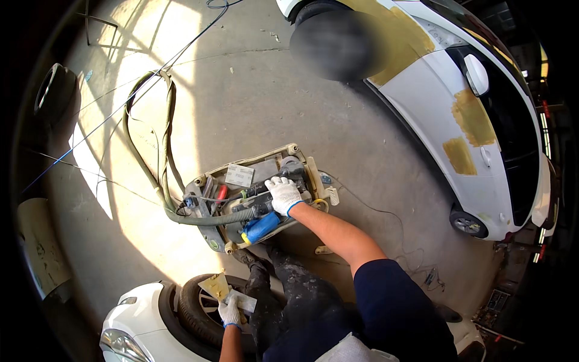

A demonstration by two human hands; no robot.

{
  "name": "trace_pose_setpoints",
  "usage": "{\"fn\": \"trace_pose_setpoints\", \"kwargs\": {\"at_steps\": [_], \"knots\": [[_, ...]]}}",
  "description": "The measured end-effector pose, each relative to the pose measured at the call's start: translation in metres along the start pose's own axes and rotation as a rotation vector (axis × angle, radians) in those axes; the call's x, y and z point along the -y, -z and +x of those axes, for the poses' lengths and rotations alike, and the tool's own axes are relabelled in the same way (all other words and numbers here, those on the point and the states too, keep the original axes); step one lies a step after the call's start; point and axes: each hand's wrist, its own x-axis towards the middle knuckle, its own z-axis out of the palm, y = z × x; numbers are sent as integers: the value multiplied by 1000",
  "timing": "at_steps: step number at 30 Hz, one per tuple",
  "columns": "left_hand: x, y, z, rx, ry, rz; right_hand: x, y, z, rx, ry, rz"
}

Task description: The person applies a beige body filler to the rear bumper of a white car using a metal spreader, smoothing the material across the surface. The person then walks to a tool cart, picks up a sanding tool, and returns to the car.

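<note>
- Power tool [295,171], dark with a grey rounded head, lies in the cart [294,148], toward its far right corner as the person looks at it.
- Right hand [283,196], in a white glove, is over that tool inside the cart, back upward. Its fingers point away from the person across the dark body; I cannot tell whether they close around it or merely rest there, since their undersides are hidden.
- Left hand [229,311], also gloved, is outside the cart, on the person's side of it. Its fingers are drawn in narrow, holding a yellowish spreader [215,286] with paste on it and a pale spreader [245,302].
- About the tool, a ribbed hose [241,216] crosses the cart's near part, a blue cylinder [262,228] lies by the near edge, and a pale sheet [240,175] by the far edge.
- White car [416,90] with tan patches [473,117] stands well apart from the cart, to its right. A wheel [194,311] is near the left hand, on the cart's near side.
- Step in hand, as I judge it: reaching among the cart's tools with one hand while the other carries the spreaders.
- Next move, I think, calls for a firm wrap around the tool's body, the hose free of snags, and the pasty spreader held clear.
</note>
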Motion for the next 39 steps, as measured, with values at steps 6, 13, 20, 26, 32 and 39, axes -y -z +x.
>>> {"fn": "trace_pose_setpoints", "kwargs": {"at_steps": [6, 13, 20, 26, 32, 39], "knots": [[-72, 20, 1, -20, -186, 10, -11, 29, -86, 361, -126, 113], [-81, 92, 16, 25, -289, 243, -11, 32, -209, 341, -537, 447], [-120, 190, 42, 82, -409, 639, -9, -51, -406, 461, -389, 137], [-136, 234, 80, 35, -403, 776, 60, -100, -494, 488, -496, 331], [-153, 258, 74, -25, -335, 790, 155, -64, -510, 172, -935, 1083], [-145, 244, 44, 8, -293, 919, 186, -90, -580, -22, -1146, 1117]]}}
